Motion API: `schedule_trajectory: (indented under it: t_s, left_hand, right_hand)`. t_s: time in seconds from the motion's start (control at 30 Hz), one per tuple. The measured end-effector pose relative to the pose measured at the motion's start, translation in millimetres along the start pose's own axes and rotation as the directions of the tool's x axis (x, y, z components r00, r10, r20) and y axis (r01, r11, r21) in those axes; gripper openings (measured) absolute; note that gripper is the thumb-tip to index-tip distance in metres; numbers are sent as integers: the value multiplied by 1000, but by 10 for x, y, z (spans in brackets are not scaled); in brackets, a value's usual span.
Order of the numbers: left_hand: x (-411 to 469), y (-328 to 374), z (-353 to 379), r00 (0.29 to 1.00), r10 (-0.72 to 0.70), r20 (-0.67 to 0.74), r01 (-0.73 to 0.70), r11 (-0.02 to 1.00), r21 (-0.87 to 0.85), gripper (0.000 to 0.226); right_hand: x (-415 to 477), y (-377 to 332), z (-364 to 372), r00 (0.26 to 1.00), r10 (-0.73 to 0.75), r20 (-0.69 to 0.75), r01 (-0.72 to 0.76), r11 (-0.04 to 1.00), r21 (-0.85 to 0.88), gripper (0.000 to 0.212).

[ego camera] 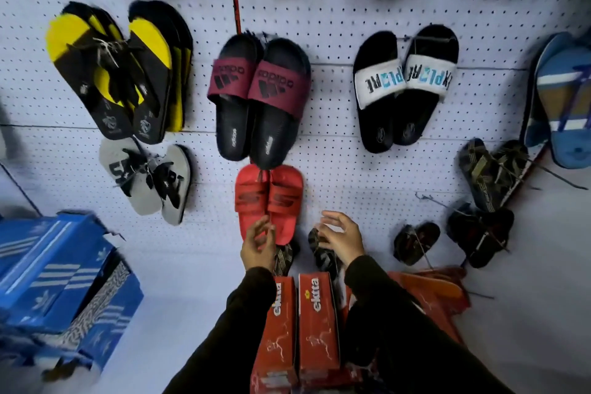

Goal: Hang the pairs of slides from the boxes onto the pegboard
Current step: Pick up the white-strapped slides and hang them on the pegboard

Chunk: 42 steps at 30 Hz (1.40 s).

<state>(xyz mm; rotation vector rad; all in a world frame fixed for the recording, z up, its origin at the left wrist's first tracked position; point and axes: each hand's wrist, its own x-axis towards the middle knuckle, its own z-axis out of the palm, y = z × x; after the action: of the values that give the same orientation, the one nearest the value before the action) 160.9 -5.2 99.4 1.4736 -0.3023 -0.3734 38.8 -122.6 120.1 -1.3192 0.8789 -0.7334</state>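
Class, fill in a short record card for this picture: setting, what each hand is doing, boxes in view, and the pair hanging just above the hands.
setting: white pegboard hung with slides
left hand: at the heel of the red slides
right hand: touching a dark patterned slide
boxes: red ektta boxes below the hands; blue boxes at left
pair above: red slides

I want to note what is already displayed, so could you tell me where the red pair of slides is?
In the head view, the red slides hang at centre on the pegboard, directly below the maroon-strapped black slides, with the left hand at their lower end.
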Motion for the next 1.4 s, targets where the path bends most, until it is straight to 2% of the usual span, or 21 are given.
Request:
schedule_trajectory:
  t_s: [0.17,0.3,0.4,0.47,0.53,0.6,0.67,0.77,0.83,0.9,1.03,1.1,1.17,1.27,1.4]
  left_hand:
    - [-300,-552,232,980,-130,150,103,979,177,27]
    - [-581,-954,412,925,-260,276,153,922,355,28]
    - [-825,-1237,549,854,-401,331,206,846,491,34]
    - [-994,-1352,660,796,-490,355,249,801,545,42]
    - [-1121,-1489,788,726,-589,355,307,740,598,49]
    - [-1190,-1653,896,664,-661,349,337,681,650,54]
    - [-1201,-1863,951,634,-703,323,347,631,694,59]
    - [-1160,-2142,1017,670,-698,251,314,574,757,62]
    - [-1169,-2023,1058,709,-668,227,263,549,794,57]
    - [-1157,-1954,1086,723,-656,216,228,522,822,51]
    - [-1145,-1961,1085,645,-740,188,338,497,799,40]
    - [-1135,-2055,1055,594,-781,195,411,503,760,42]
    - [-1126,-2105,1020,563,-800,207,451,507,734,45]
    - [-1213,-1831,995,600,-759,252,478,593,648,46]
    - [-1267,-1465,1027,725,-628,285,447,742,499,48]
  right_hand:
    - [-207,682,-558,987,101,-126,-118,983,-139,31]
    - [-529,1178,-1036,941,238,-240,-290,933,-214,39]
    - [-686,1526,-1378,827,332,-455,-457,867,-198,66]
    - [-763,1734,-1588,724,423,-545,-609,763,-218,79]
    - [-789,1929,-1763,665,535,-520,-714,661,-233,78]
    - [-790,2129,-1855,662,622,-419,-729,664,-165,67]
    - [-815,2274,-1891,639,690,-340,-743,669,-39,62]
    - [-831,2372,-1929,611,717,-336,-750,660,46,52]
    - [-835,2362,-1939,562,773,-294,-770,619,154,42]
    - [-820,2367,-1961,534,807,-251,-783,584,214,44]
    - [-847,2342,-2015,538,800,-264,-782,591,197,42]
    - [-881,2334,-2081,542,792,-281,-767,602,221,43]
    - [-910,2269,-2126,576,768,-280,-732,637,242,45]
    - [-918,2074,-2112,647,702,-297,-646,712,275,49]
    - [-823,1828,-2089,743,572,-347,-521,820,236,47]
